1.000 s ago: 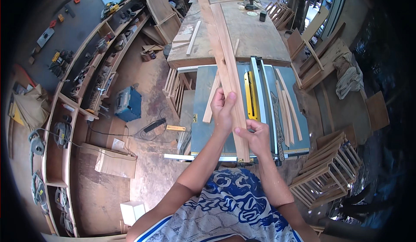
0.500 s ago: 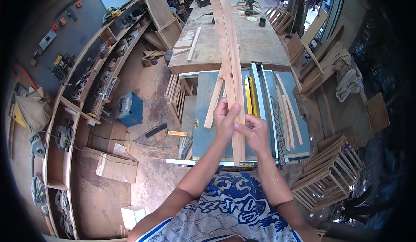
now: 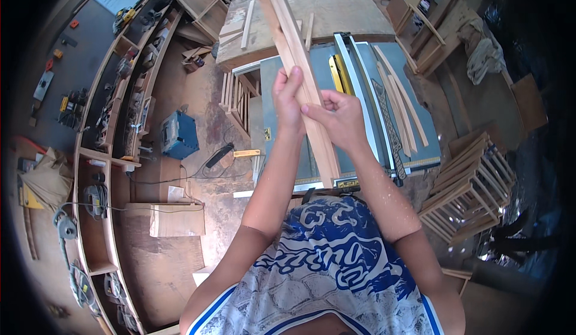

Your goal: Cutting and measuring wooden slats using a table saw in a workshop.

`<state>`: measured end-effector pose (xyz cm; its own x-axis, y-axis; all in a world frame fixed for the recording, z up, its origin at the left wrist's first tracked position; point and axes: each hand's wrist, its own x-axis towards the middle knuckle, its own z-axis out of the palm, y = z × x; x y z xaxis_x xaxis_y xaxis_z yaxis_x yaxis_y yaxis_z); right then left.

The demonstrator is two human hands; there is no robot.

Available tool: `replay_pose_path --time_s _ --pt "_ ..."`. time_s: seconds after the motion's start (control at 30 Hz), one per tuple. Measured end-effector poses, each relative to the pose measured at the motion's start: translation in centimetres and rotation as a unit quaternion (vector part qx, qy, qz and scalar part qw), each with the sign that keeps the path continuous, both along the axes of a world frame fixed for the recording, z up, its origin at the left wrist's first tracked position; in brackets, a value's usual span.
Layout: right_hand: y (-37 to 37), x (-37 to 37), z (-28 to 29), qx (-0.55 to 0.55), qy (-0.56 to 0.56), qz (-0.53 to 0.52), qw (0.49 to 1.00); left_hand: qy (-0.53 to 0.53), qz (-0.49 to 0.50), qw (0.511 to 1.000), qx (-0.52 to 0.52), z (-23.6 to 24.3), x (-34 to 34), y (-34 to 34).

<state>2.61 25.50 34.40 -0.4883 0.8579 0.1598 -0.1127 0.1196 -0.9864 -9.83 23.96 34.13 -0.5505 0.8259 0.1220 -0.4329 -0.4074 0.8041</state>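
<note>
Two long wooden strips (image 3: 296, 48) lie side by side in my hands, running from close to my body up and away to the far left. My left hand (image 3: 289, 98) is closed around their left edge with the thumb on top. Slightly nearer and to the right, my right hand (image 3: 337, 117) grips their right edge, its thumb pressed on the upper face. The strips are held above a blue-grey saw table (image 3: 273, 98). Their far ends run out of the picture.
A silver rail (image 3: 366, 95) and a yellow tool (image 3: 338, 74) lie on the table, with loose wooden strips (image 3: 402, 104) to the right. Beyond stands a wooden workbench (image 3: 336, 11). Slatted wooden frames (image 3: 471, 191) stack at right; a blue box (image 3: 180, 134) sits on the floor at left.
The view has tipped downward, so my hands and the strips appear higher in it. The strips now slant more to the left at their far end. Both hands keep their grip.
</note>
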Motion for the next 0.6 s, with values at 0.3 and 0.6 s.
replay_pose_path --time_s 0.3,0.6 --pt "-0.4 0.3 1.3 0.013 -0.035 -0.027 0.999 0.005 -0.003 1.000 0.030 2.6 -1.0 1.4" --pt "-0.2 0.5 1.4 0.028 -0.031 -0.039 0.998 -0.012 -0.005 0.999 0.039 2.3 -1.0 2.0"
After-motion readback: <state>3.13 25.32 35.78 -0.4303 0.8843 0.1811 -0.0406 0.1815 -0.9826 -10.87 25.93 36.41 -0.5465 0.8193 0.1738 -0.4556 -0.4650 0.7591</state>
